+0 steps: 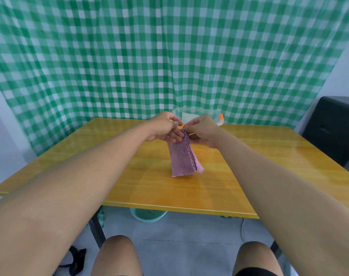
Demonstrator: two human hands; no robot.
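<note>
A small purple cloth (pixel 183 158), folded in two, hangs above the yellow wooden table (pixel 113 172). Its zigzag edges run down the middle and its lower end is close to the tabletop. My left hand (pixel 163 127) and my right hand (pixel 203 130) meet at the cloth's top edge, and each pinches that edge between thumb and fingers. The hands nearly touch each other. The top corners of the cloth are hidden under my fingers.
A clear plastic box with an orange clip (pixel 221 117) stands at the table's far edge behind my hands. A green checked curtain (pixel 169 56) hangs behind. A black chair (pixel 336 126) is at right. A teal basin (pixel 148 215) sits on the floor under the table.
</note>
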